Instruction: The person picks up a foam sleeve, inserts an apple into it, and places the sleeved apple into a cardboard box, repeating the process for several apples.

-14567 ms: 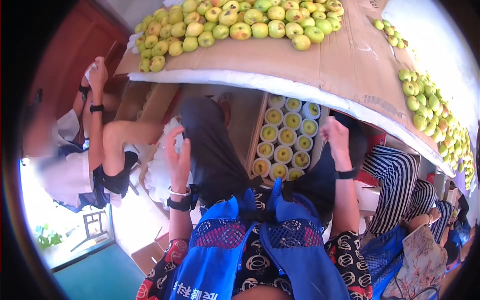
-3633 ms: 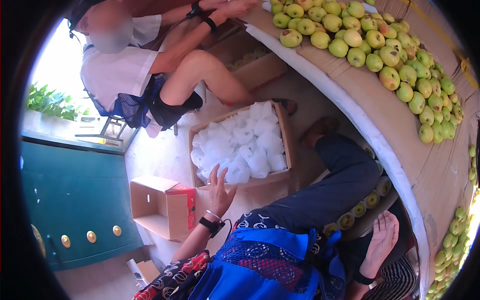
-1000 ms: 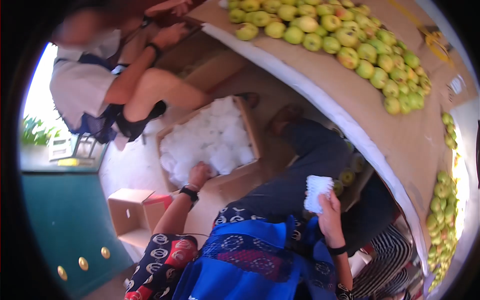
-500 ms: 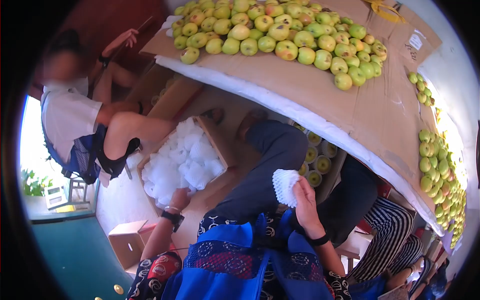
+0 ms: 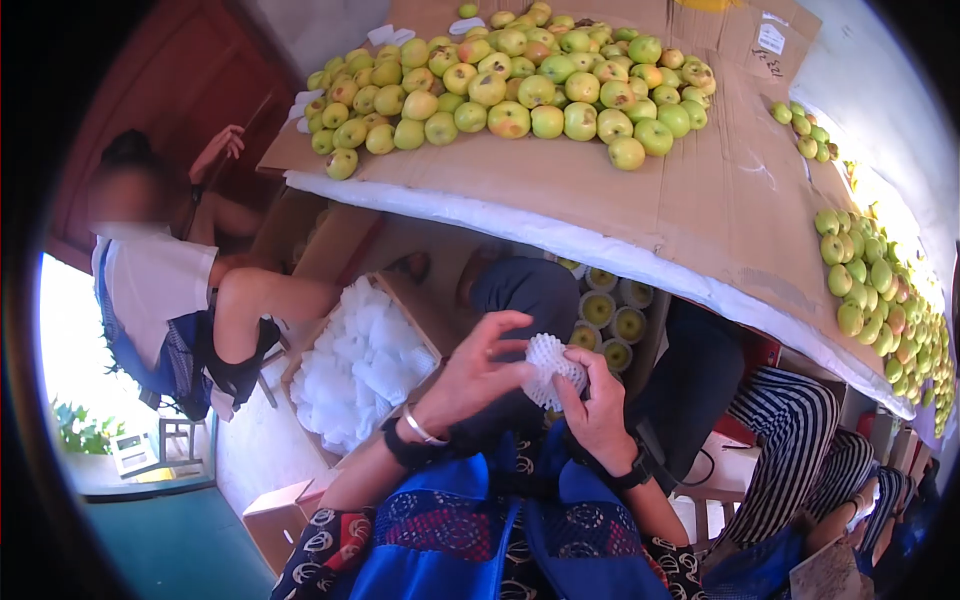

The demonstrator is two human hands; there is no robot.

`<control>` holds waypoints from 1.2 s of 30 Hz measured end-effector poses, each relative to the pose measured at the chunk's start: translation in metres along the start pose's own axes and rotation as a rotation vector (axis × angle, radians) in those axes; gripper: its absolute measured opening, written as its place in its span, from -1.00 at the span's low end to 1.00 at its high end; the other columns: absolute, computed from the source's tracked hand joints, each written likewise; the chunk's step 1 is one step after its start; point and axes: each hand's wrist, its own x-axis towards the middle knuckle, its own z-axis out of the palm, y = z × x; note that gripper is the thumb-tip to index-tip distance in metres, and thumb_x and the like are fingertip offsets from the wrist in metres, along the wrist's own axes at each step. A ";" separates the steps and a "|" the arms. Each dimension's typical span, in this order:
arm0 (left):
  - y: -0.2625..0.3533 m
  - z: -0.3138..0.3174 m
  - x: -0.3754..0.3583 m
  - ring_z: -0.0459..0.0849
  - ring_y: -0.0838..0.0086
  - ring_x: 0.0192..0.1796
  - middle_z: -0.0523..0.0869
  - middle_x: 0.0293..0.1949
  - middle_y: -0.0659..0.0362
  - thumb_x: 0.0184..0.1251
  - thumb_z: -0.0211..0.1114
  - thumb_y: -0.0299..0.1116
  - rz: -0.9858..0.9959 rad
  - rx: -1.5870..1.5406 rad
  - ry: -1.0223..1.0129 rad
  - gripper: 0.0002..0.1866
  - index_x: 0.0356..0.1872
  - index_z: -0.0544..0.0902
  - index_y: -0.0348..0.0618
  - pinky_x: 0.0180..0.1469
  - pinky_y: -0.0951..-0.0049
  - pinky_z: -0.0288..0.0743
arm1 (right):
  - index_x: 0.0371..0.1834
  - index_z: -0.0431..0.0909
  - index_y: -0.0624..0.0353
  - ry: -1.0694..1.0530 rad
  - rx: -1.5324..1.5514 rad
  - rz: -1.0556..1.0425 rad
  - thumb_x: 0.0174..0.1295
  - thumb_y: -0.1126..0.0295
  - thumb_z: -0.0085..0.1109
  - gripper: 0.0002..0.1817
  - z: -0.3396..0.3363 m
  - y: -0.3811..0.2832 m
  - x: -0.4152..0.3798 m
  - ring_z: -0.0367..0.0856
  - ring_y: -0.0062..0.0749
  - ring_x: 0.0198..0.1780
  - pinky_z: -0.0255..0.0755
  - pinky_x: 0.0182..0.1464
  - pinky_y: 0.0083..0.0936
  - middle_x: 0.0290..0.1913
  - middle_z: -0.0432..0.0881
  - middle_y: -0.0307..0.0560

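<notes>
My right hand (image 5: 597, 405) pinches a white foam net sleeve (image 5: 552, 372) over my lap. My left hand (image 5: 474, 375) is just left of the sleeve, fingers apart, its fingertips near the sleeve's edge. To the left stands a cardboard box (image 5: 412, 312) heaped with white foam nets (image 5: 362, 362). Beyond my hands, partly under the table, an open box holds apples in foam nets (image 5: 597, 308). A large pile of yellow-green apples (image 5: 537, 92) lies on the cardboard-covered table (image 5: 620, 205).
On the left sits a person (image 5: 160, 290) beside another carton (image 5: 335, 240). A person in striped trousers (image 5: 790, 430) is at the right. More apples (image 5: 870, 280) lie along the table's right side. The padded table edge (image 5: 500, 222) runs in front of me.
My left hand has moved from the box of foam nets to beside the sleeve in my right hand. The view has shifted, and the sleeve is now turned differently.
</notes>
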 end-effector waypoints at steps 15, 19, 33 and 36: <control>-0.048 0.001 0.008 0.51 0.61 -0.09 0.51 -0.11 0.22 -0.04 0.03 -0.68 -0.219 0.078 -0.082 -0.53 0.01 0.39 -0.21 -0.05 0.60 0.40 | -0.15 0.48 0.28 0.064 0.840 0.557 0.37 0.37 -0.09 -0.79 0.020 0.029 -0.016 0.53 -0.59 -0.28 0.38 -0.16 -0.67 -0.27 0.58 -0.21; -0.039 0.008 0.007 0.52 0.57 -0.04 0.53 -0.06 0.17 -0.04 0.06 -0.69 -0.236 -0.170 -0.113 -0.46 0.09 0.33 -0.19 0.02 0.56 0.40 | -0.12 0.48 0.23 0.081 1.060 0.674 0.37 0.35 -0.06 -0.80 0.024 0.036 -0.013 0.50 -0.70 -0.29 0.38 -0.22 -0.70 -0.26 0.57 -0.26; -0.037 -0.003 0.011 0.58 0.41 0.01 0.59 -0.03 0.12 0.03 0.08 -0.74 -0.143 -0.429 -0.034 -0.53 0.05 0.47 -0.22 0.12 0.40 0.43 | -0.01 0.42 0.24 -0.206 1.059 0.880 0.27 0.47 0.04 -0.76 0.016 0.035 -0.006 0.57 -0.57 -0.13 0.47 -0.09 -0.60 -0.13 0.58 -0.16; -0.030 -0.003 0.012 0.58 0.42 0.00 0.60 -0.03 0.13 0.11 0.11 -0.65 -0.166 -0.601 -0.037 -0.60 0.04 0.48 -0.22 0.09 0.40 0.43 | 0.01 0.44 0.22 -0.255 1.306 0.832 0.29 0.47 -0.01 -0.76 0.022 0.050 -0.015 0.57 -0.55 -0.08 0.49 -0.06 -0.57 -0.11 0.59 -0.18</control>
